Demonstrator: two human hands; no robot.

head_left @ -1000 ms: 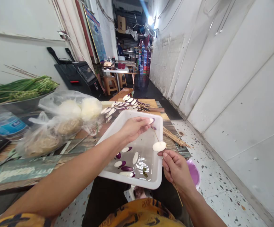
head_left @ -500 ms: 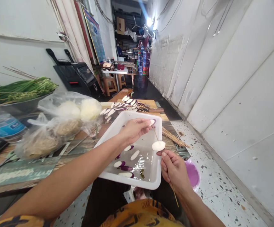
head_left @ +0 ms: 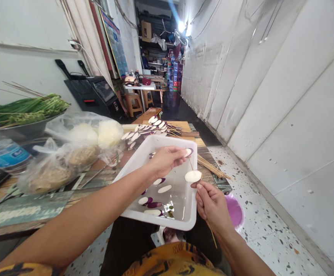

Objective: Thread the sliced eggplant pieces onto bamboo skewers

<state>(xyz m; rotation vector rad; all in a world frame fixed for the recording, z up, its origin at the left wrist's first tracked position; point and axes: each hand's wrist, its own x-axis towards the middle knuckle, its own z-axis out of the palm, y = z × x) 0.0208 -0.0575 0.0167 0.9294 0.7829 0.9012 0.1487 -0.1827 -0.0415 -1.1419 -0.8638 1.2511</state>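
Note:
My right hand (head_left: 211, 201) is closed around a thin bamboo skewer (head_left: 212, 234) at the right rim of a white plastic tub (head_left: 192, 214). One pale eggplant slice (head_left: 193, 176) is threaded on the skewer just above my fingers. My left hand (head_left: 168, 159) pinches a second eggplant slice (head_left: 188, 153) with a purple edge, at the skewer's upper end; the tip shows just above this slice. Several loose slices, such as a white eggplant slice (head_left: 164, 189), float in the water in the tub below my hands.
Skewered eggplant slices (head_left: 157, 124) lie beyond the tub. Bare skewers (head_left: 213, 167) rest along its right side. To the left are plastic bags of food (head_left: 52, 174), a water bottle (head_left: 5, 153) and a bowl of greens (head_left: 25, 109). A purple basin (head_left: 235, 211) stands on the floor.
My left hand has come slightly down and right with its slice, onto the skewer's tip, which now pokes out above the slice. My right hand has hardly moved.

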